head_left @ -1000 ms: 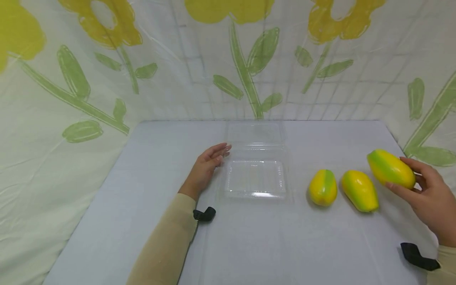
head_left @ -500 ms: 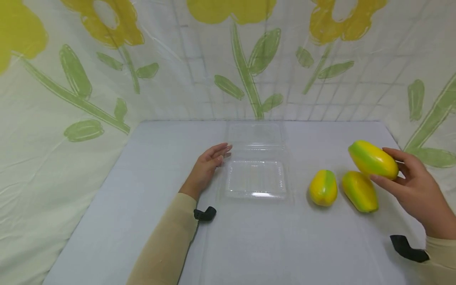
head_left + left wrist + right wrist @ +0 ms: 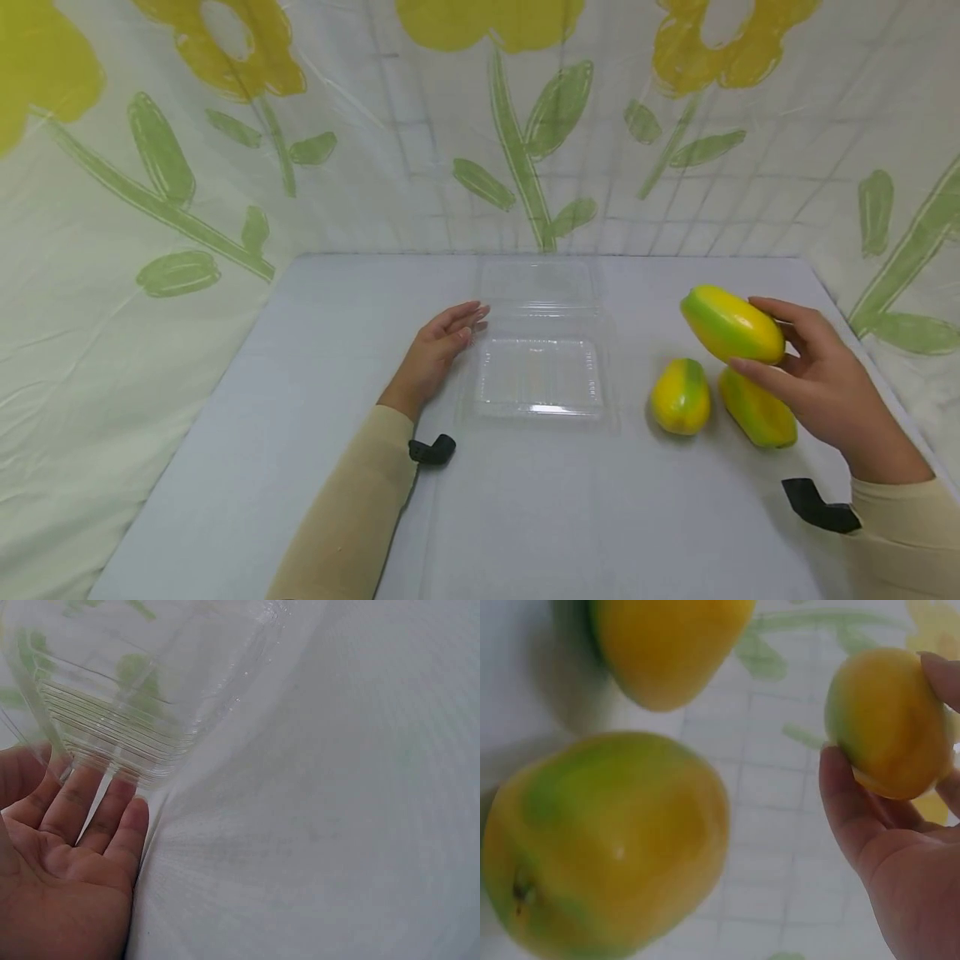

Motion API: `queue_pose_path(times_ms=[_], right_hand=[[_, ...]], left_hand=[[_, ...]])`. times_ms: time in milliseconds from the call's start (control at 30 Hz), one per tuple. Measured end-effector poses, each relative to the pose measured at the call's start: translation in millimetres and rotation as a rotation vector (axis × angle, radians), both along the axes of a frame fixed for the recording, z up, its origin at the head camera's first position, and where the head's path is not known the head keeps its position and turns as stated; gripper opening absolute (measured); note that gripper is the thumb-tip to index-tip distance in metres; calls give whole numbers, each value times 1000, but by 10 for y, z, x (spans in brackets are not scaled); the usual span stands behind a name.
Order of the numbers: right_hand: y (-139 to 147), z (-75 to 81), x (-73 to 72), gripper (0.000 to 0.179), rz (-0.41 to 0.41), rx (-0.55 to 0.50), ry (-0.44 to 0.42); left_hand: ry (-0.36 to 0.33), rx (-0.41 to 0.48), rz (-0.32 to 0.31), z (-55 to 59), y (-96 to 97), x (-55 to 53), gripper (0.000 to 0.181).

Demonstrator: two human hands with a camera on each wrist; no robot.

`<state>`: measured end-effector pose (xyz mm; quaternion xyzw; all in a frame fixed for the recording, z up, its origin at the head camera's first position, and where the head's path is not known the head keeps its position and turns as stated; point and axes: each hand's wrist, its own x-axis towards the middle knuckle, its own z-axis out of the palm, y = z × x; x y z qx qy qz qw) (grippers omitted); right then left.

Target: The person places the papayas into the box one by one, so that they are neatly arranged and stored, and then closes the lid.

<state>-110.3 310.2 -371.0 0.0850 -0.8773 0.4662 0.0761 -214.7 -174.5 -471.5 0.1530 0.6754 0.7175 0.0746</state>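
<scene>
I'm working the step of carrying the held fruit [image 3: 731, 323] through the air, and I'm judging the grip good enough to rely on. The right hand [image 3: 817, 383], at right in the head frame, is pinching its blunt end between thumb and fingers, leaving the tapered end pointing to the upper left. I'm wanting even pressure on both sides, since that glossy skin is probably slippery, and enough height to be clearing the near fruit [image 3: 680, 397] and the partly hidden fruit [image 3: 757, 410], both lying right of centre on the white table [image 3: 525, 517].

The left hand [image 3: 437, 350] is lying at the left side of the clear container [image 3: 540, 411], its fingers fairly straight and close together, the tips meeting the plastic in the left wrist view. I'm not able to tell how firmly they are pressing. Light contact is seeming best to me, the thin walls likely flexing easily.

The held fruit is showing bright yellow with a green band along its length; in the right wrist view, at upper right, it is looking more orange, greening toward its left side.
</scene>
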Motion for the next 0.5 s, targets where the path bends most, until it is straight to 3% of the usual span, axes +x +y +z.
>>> queue_pose_path(times_ms=[500], right_hand=[[-389,122,-92,76,103,-12,48]], left_hand=[[3,12,-7,-17,-6,-1,48]])
